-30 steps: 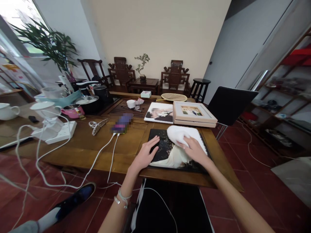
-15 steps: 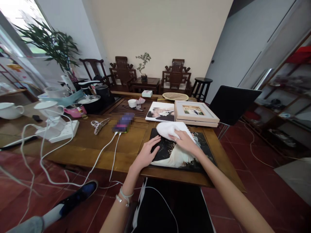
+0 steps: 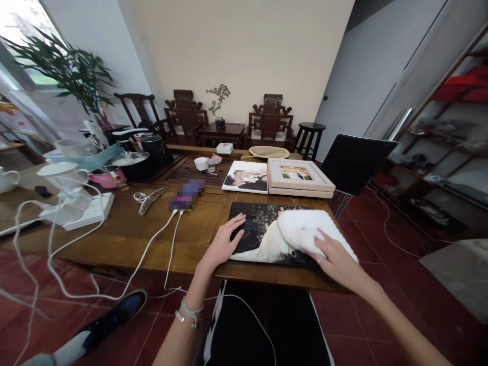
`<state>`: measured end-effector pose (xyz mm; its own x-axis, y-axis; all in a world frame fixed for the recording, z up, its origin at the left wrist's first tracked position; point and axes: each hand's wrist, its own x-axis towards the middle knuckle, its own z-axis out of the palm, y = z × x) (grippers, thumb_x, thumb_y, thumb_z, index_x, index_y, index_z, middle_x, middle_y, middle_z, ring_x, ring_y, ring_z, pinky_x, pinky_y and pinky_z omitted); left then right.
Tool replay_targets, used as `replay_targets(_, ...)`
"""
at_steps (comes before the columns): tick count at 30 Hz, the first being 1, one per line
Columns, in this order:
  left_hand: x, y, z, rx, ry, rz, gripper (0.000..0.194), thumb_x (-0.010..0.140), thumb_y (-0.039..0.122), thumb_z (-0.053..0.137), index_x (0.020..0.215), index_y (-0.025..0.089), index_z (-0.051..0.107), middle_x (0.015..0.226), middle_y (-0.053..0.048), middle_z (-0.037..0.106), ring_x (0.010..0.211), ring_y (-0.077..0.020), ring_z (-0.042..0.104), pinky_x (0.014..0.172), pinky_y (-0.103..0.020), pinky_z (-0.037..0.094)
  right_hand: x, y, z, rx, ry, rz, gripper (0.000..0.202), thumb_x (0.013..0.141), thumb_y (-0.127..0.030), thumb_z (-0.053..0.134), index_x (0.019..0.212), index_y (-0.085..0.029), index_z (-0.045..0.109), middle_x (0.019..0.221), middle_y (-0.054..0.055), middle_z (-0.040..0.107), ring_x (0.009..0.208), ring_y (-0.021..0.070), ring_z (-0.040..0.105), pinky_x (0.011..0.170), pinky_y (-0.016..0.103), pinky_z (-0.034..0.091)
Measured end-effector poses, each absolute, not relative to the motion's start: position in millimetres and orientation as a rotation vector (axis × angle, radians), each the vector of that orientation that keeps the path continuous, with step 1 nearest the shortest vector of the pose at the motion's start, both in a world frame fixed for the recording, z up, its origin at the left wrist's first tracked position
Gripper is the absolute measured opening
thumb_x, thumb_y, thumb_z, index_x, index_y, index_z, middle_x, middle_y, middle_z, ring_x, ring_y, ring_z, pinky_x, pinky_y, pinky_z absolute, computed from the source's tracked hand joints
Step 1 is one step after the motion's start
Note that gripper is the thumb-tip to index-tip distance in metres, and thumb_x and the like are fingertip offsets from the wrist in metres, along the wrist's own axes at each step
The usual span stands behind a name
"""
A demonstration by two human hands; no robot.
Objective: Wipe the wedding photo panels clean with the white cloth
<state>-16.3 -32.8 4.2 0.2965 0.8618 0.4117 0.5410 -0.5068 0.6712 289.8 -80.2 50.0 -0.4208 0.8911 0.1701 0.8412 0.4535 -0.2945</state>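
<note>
A dark photo panel (image 3: 253,231) with a pale gown in its picture lies flat at the front edge of the wooden table. My left hand (image 3: 224,239) rests on its left edge, fingers stretched out and apart. On the panel's right half, my right hand (image 3: 333,254) grips a white fluffy cloth (image 3: 305,229) and presses it down. The cloth covers that part of the picture and reaches past the panel's right edge.
Behind the panel lie a white-edged photo print (image 3: 244,178) and a box with a framed photo (image 3: 301,178). To the left are a phone (image 3: 186,195) on white cables, a hair claw clip (image 3: 150,199) and a power strip (image 3: 89,211). A black chair (image 3: 356,162) stands at the right.
My right hand has moved the cloth from the panel's upper middle to the right and toward me, uncovering the upper middle. My left hand stays on the left edge. The view has shifted slightly.
</note>
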Motion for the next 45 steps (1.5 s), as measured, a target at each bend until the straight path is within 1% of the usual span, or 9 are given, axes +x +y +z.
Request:
replay_targets(7, -14.8, -34.7, 6.3, 2.149, 1.252, 1.078, 0.036, 0.086, 0.031, 0.044, 0.12, 0.022, 0.053, 0.132, -0.005, 0.049, 0.124, -0.0188, 0.041, 0.106, -0.039, 0.031, 287.7, -144.5, 60.4, -1.531, -2.499, 0.49, 0.027, 0.076, -0.018, 0.045, 0.097, -0.025, 0.061, 0.124, 0.006, 0.052, 0.124, 0.0279, 0.036, 0.096, 0.042, 0.035)
replay_targets(14, -16.7, -34.7, 6.0, 2.147, 1.249, 1.044, 0.038, 0.086, 0.032, 0.045, 0.121, 0.023, 0.052, 0.133, -0.005, 0.047, 0.126, -0.0191, 0.039, 0.106, -0.041, 0.029, 288.7, -53.8, 64.6, -1.504, -2.343, 0.451, 0.035, 0.086, -0.044, 0.039, 0.076, -0.02, 0.061, 0.081, 0.005, 0.065, 0.081, 0.0237, 0.058, 0.077, 0.035, 0.043)
replay_targets(20, -16.0, -33.9, 5.6, 2.133, 1.26, 1.04, 0.037, 0.086, 0.031, 0.046, 0.122, 0.023, 0.051, 0.134, -0.005, 0.046, 0.125, -0.0194, 0.04, 0.106, -0.042, 0.03, 285.6, 13.2, 61.4, -1.455, -2.139, 0.41, 0.032, 0.085, -0.042, 0.042, 0.087, -0.018, 0.062, 0.098, 0.007, 0.064, 0.091, 0.0252, 0.056, 0.082, 0.034, 0.039)
replay_targets(27, -15.8, -32.9, 4.4, 2.128, 1.285, 1.045, 0.039, 0.085, 0.032, 0.045, 0.123, 0.023, 0.049, 0.134, -0.005, 0.045, 0.125, -0.0196, 0.04, 0.106, -0.041, 0.03, 281.6, -34.4, 56.6, -1.444, -2.291, 0.304, 0.03, 0.086, -0.038, 0.04, 0.07, -0.02, 0.058, 0.069, 0.004, 0.061, 0.066, 0.0205, 0.055, 0.067, 0.03, 0.04)
replay_targets(30, -16.0, -32.6, 3.9, 2.134, 1.277, 1.047, 0.039, 0.085, 0.032, 0.045, 0.123, 0.023, 0.049, 0.134, -0.005, 0.046, 0.125, -0.0202, 0.04, 0.106, -0.042, 0.03, 287.7, -77.6, 52.2, -1.495, -2.355, 0.343, 0.029, 0.086, -0.037, 0.04, 0.074, -0.021, 0.061, 0.074, 0.006, 0.062, 0.078, 0.0243, 0.057, 0.071, 0.033, 0.042)
replay_targets(33, -15.9, -32.7, 3.8, 2.149, 1.265, 1.052, 0.039, 0.086, 0.031, 0.045, 0.123, 0.023, 0.05, 0.133, -0.005, 0.047, 0.125, -0.0199, 0.04, 0.106, -0.042, 0.03, 294.5, -117.5, 48.8, -1.524, -2.396, 0.383, 0.023, 0.083, -0.031, 0.042, 0.089, -0.024, 0.063, 0.102, 0.008, 0.062, 0.107, 0.0291, 0.05, 0.083, 0.038, 0.041)
replay_targets(36, -15.8, -33.2, 4.2, 2.167, 1.258, 1.05, 0.038, 0.086, 0.03, 0.044, 0.123, 0.023, 0.05, 0.133, -0.004, 0.047, 0.126, -0.0191, 0.039, 0.106, -0.04, 0.03, 296.1, -135.1, 50.2, -1.507, -2.443, 0.412, 0.027, 0.08, -0.025, 0.044, 0.1, -0.025, 0.061, 0.117, 0.007, 0.057, 0.117, 0.0287, 0.042, 0.09, 0.039, 0.038)
replay_targets(40, -16.3, -33.6, 4.8, 2.178, 1.252, 1.048, 0.039, 0.085, 0.03, 0.045, 0.124, 0.024, 0.049, 0.133, -0.005, 0.047, 0.125, -0.02, 0.039, 0.105, -0.042, 0.03, 289.7, -107.2, 57.3, -1.514, -2.413, 0.397, 0.024, 0.084, -0.031, 0.041, 0.088, -0.023, 0.063, 0.097, 0.007, 0.063, 0.094, 0.0259, 0.056, 0.08, 0.036, 0.042)
replay_targets(45, -17.1, -33.5, 4.9, 2.175, 1.258, 1.031, 0.04, 0.085, 0.031, 0.045, 0.125, 0.024, 0.047, 0.134, -0.005, 0.046, 0.126, -0.0206, 0.039, 0.105, -0.043, 0.03, 275.6, -30.3, 63.2, -1.407, -2.34, 0.376, 0.027, 0.086, -0.036, 0.039, 0.076, -0.02, 0.059, 0.075, 0.004, 0.062, 0.071, 0.0207, 0.056, 0.069, 0.031, 0.041)
